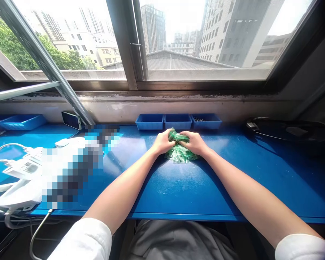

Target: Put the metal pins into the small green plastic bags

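A crumpled green, shiny plastic bag (182, 153) rests on the blue table (178, 187), in front of the small blue bins. My left hand (164, 141) grips its left side near the top, fingers curled in. On the other side my right hand (194, 142) holds the upper right part, its thumb close to my left thumb. The bag's lower part spreads out below both hands. Whether anything is inside it, I cannot tell.
Three blue bins (151, 122) stand along the back, the right one holding small metal pieces. White devices with cables (24, 168), a phone (71, 120) and blue trays (23, 122) lie left. A dark round object (284, 129) sits at the right.
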A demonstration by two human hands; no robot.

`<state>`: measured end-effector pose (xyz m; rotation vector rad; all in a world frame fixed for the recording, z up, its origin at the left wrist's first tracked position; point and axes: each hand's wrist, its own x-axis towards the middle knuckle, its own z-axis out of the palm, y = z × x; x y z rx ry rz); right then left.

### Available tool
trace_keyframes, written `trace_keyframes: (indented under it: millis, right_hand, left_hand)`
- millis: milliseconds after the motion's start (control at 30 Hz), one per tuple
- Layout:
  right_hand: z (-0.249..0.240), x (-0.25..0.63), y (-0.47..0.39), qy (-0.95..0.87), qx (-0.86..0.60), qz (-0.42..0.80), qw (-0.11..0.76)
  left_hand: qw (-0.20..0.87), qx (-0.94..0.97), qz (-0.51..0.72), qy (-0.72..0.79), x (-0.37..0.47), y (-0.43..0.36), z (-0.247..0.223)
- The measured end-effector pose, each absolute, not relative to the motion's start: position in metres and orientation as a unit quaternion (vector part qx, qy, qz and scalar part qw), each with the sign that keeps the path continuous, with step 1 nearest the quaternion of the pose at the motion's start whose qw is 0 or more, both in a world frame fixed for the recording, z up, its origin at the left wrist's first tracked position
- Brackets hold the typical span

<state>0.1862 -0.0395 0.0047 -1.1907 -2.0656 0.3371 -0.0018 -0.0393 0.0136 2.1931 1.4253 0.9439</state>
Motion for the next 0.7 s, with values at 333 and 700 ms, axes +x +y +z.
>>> trace_keyframes:
  millis: [333,700]
  right_hand:
    - [0.004,0.189,-0.035,-0.708,-0.497,0.18,0.468]
    - [0.009,0.198,-0.033,-0.642,-0.563,0.202,0.48]
  left_hand:
    - [0.175,0.715,0.396,0.55,-0.005,-0.033,0.012]
    - [0.045,0.754,0.172,0.632,-0.013,-0.037,0.016]
